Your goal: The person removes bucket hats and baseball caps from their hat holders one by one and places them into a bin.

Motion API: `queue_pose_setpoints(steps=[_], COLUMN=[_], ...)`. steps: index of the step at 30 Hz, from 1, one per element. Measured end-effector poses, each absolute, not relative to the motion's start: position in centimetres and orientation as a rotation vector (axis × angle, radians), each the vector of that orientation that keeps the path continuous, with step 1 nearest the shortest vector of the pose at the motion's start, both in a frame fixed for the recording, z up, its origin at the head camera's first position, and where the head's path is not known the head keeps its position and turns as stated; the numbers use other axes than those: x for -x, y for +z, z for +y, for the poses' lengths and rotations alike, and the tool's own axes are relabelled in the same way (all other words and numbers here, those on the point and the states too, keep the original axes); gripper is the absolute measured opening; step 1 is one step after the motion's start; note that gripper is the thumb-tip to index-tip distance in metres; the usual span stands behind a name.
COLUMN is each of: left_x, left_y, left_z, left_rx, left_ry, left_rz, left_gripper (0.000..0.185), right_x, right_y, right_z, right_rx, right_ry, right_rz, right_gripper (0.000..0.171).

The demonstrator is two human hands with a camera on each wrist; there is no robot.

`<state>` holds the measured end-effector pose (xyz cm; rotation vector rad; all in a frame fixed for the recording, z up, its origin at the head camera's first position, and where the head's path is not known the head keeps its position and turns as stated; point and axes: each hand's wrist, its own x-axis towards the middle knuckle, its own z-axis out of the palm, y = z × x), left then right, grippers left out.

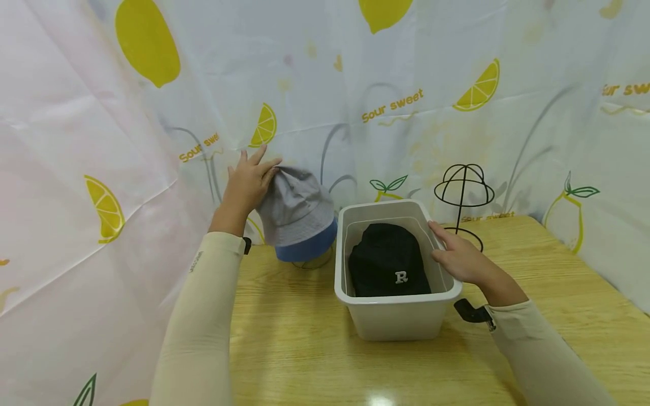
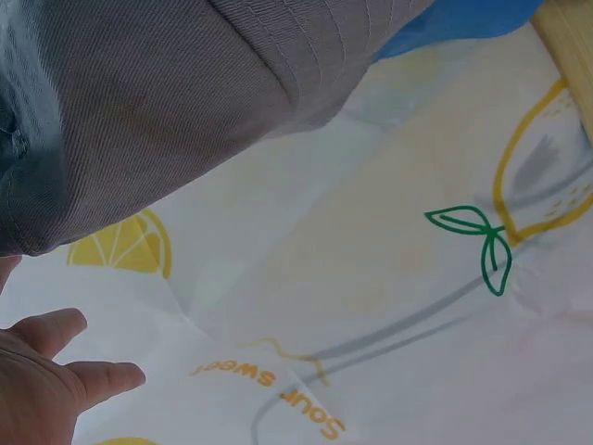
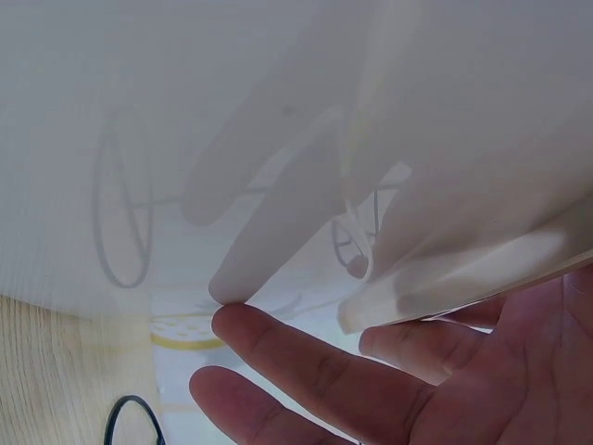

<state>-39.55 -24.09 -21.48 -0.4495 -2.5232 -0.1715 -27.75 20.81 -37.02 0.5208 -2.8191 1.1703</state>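
My left hand (image 1: 249,180) pinches the crown of a grey bucket hat (image 1: 296,206), other fingers spread above it. Blue material (image 1: 310,243) shows below the hat's grey brim, and a wire stand base (image 1: 311,264) shows partly beneath. In the left wrist view the hat's grey side (image 2: 176,102) fills the upper left, over part of the hand (image 2: 42,380). My right hand (image 1: 459,256) grips the right rim of a white plastic bin (image 1: 398,318). Its fingers (image 3: 315,366) lie outside the bin, below the rim. Inside sits a black cap (image 1: 388,259) with a white letter R.
An uncovered black wire hat stand (image 1: 462,192) stands behind the bin on the right. The wooden table (image 1: 284,338) extends under everything. A white curtain printed with lemons (image 1: 315,73) hangs close behind and along the left.
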Motion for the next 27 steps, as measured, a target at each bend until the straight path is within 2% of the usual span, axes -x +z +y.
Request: queue_pose_setpoints(steps=[27], left_x=[36.5], left_y=[-17.1], left_z=[-20.8], left_rx=[0.591], left_ry=[-0.281], left_rz=[-2.377], left_gripper=[0.041], right_x=[27.6], right_y=[-36.8], right_z=[20.7], right_rx=[-0.51], right_ry=[1.173], right_rz=[-2.837], right_gripper=[0.07])
